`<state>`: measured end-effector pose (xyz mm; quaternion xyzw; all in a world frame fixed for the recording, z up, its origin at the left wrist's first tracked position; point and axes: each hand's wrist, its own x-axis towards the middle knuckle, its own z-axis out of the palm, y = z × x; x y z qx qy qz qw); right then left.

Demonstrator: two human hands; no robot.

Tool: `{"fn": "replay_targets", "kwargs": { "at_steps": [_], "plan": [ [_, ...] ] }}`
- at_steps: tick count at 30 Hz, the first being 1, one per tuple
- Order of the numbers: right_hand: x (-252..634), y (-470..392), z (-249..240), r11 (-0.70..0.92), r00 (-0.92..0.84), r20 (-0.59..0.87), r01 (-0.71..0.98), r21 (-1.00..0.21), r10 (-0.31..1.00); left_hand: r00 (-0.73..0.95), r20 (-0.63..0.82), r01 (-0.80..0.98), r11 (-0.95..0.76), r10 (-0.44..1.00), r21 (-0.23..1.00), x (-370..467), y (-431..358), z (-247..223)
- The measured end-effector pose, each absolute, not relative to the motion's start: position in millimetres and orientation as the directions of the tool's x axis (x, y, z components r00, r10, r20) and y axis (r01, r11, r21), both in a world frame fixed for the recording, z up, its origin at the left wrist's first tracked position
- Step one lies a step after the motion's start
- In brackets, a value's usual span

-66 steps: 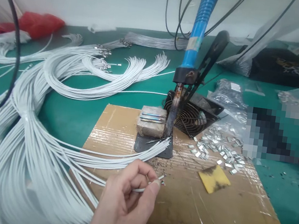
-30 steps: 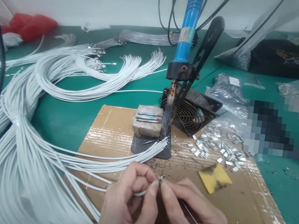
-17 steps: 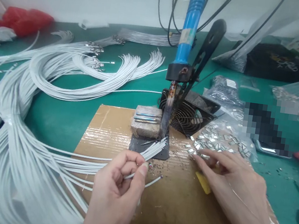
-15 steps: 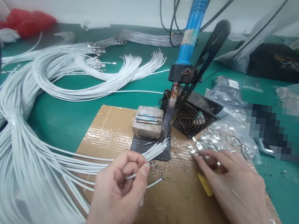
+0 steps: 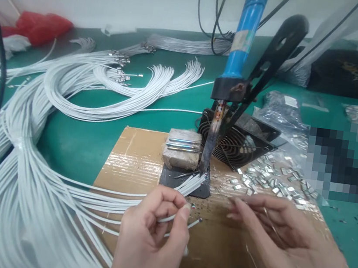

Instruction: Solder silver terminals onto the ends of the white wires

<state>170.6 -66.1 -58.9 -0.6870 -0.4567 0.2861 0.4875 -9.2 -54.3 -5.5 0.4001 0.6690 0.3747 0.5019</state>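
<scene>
My left hand (image 5: 154, 236) is closed in a pinch on a white cable (image 5: 168, 218), whose tip shows small coloured wire ends. More white cables (image 5: 194, 183) run behind the fingers, their ends on a black plate beneath the soldering iron (image 5: 212, 134). My right hand (image 5: 286, 245) is blurred, its fingertips drawn together just right of the cable tip. A thin silvery wire (image 5: 257, 267) runs through and across that hand. Whether a metal connector is also pinched there I cannot make out. Beyond its fingers, small metal connectors (image 5: 270, 177) lie scattered on the cardboard (image 5: 140, 151).
The blue-handled iron stands upright in a black clamp, beside a grey block (image 5: 181, 156) carrying metal rods. Behind it leans a black fan (image 5: 235, 146). Large white cable bundles (image 5: 12, 173) cover the left side of the green table (image 5: 66, 141). Plastic bags (image 5: 278, 107) lie at right.
My right hand has drawn back from the connector pile toward my left hand's cable tip. The yellow piece beneath it no longer shows. My left hand keeps its hold; the view has shifted slightly.
</scene>
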Motion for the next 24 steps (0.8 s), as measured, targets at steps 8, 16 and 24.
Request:
{"fn": "replay_targets", "kwargs": {
  "at_steps": [8, 16, 24],
  "plan": [
    [139, -75, -42, -0.052, 0.176, -0.031, 0.117, -0.992, 0.984, -0.155, -0.325, 0.169, 0.349, 0.933, 0.922, -12, -58, -16],
    [132, -79, -50, -0.146, 0.08, -0.15, -0.054, -0.988, 0.985, -0.123, -0.278, 0.211, 0.299, 0.953, 0.931, -14, -60, -20],
    [132, -82, -52, -0.113, 0.103, -0.117, -0.044, -0.993, 0.988, -0.139, -0.312, 0.208, 0.336, 0.94, 0.919, -9, -58, -10]
  ]
}}
